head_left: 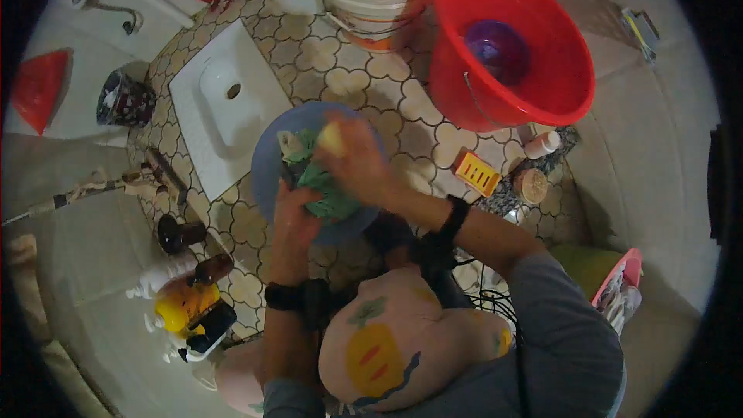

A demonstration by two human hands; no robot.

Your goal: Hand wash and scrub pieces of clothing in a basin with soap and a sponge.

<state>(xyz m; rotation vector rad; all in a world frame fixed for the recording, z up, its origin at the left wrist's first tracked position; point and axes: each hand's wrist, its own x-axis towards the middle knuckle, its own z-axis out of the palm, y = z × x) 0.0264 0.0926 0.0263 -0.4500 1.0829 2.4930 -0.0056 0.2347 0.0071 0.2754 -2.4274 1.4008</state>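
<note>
A blue basin (267,143) stands on the tiled floor between my feet and the squat toilet, with a crumpled green cloth (329,197) in it. My left hand (298,213) grips the cloth near its left edge, thumb up. Over the upper part of the cloth, my right hand (356,159) is closed round a pale yellow bar of soap (331,139), blurred by motion. Part of the cloth is hidden under my right hand. Both wrists wear black straps.
A white squat toilet (213,120) lies left of the basin. Behind stand a white bucket (371,11) and a red bucket (464,77) holding a purple bowl (495,50). An orange soap dish (477,174) lies right. Several bottles (182,302) stand lower left; a pink-rimmed bin (619,275) leans at right.
</note>
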